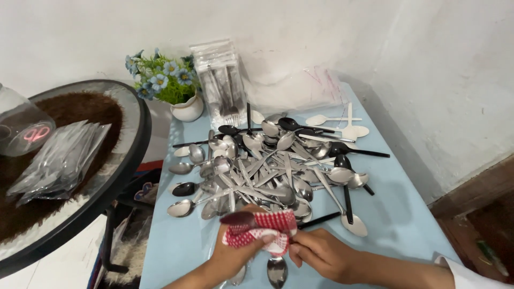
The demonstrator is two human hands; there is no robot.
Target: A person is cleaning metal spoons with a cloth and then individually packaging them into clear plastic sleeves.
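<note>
My left hand (231, 256) holds a red-and-white checked cloth (261, 230) wrapped around a dark spoon (239, 218) whose bowl pokes out at the left. My right hand (320, 254) pinches the cloth's right edge. Both hands sit at the near edge of a light blue table (407, 214). Just beyond them lies a big pile of metal spoons (267, 171), with black spoons (345, 160) and white plastic spoons (342, 126) mixed in. A metal spoon (277, 270) lies under my hands.
A white pot of blue flowers (170, 83) and a clear packet of forks (222, 85) stand at the table's far end against the wall. At left, a round glass table (131, 139) carries clear bags of cutlery (61, 160) and a glass jar (21, 126).
</note>
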